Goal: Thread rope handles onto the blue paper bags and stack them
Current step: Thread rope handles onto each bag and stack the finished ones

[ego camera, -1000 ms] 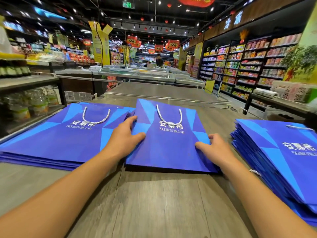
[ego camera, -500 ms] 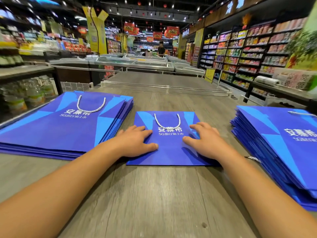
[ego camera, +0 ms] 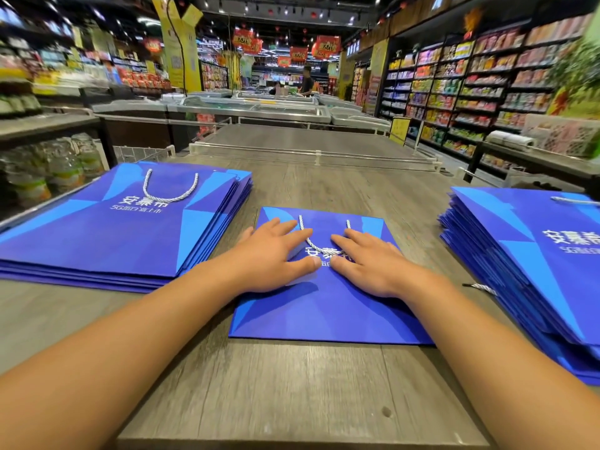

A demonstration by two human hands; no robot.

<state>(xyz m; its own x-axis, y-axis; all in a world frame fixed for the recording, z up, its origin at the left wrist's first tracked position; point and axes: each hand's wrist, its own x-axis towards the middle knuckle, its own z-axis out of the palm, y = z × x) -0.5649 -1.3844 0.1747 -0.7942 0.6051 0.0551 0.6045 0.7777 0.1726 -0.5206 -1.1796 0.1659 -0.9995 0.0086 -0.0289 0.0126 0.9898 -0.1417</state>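
Supermarket aisles and chest freezers blur by at twelve o'clock, and down front the grey wood-grain tabletop [ego camera: 292, 394] carries all the action. Big change in the last second: both hands have slid inward off the side edges of the single flat blue paper bag [ego camera: 324, 313] and now meet at its middle, and the bag itself sits closer in and squarer to the person. The left hand [ego camera: 276, 254] and the right hand [ego camera: 370, 261] lie palm down, fingers straight and spread, thumbs nearly touching, gripping nothing, just pressing the paper flat. Between them, at twelve o'clock from the thumbs, peeks the white twisted rope handle [ego camera: 311, 241], its loop lying on the bag's face. That reads to me as a threaded bag being smoothed down, ready to go onto a pile. At ten o'clock from the hands waits the neat stack of blue bags topped with a rope handle [ego camera: 130, 228], near the left hand; at three o'clock sits a taller fanned stack of blue bags [ego camera: 535, 271], with a loose rope end [ego camera: 483, 288] poking out beside the right wrist.
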